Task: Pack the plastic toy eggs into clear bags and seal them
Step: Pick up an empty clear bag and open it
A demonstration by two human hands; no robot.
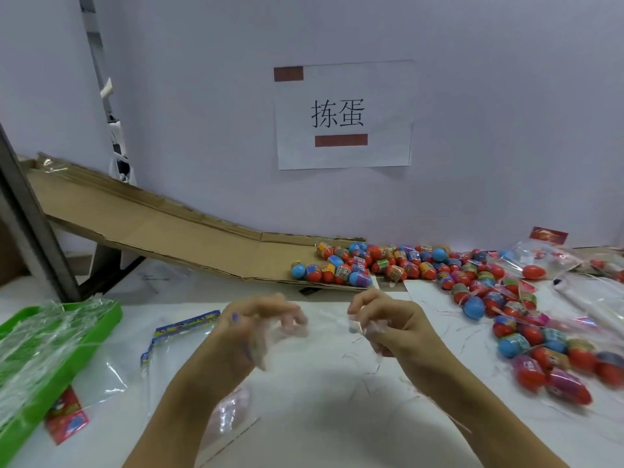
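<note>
Centrally, both hands, left and right, pinch a crumpled clear bag; red-blue eggs heaped at 2 o'clock; green tray holds bags.

glossy plastic eggs, matt brown cardboard ramp, crinkly clear film bag, green plastic tray.

You have one view only, from the camera on your head, so nothing is shared with a second view. It looks forward and down across the white table toward the wall, where the paper sign hangs near the centre of the upper frame. The lens is wide: straight edges bow at the sides. Your left hand and right hand sit close below it, forearms entering from the bottom edge.
</note>
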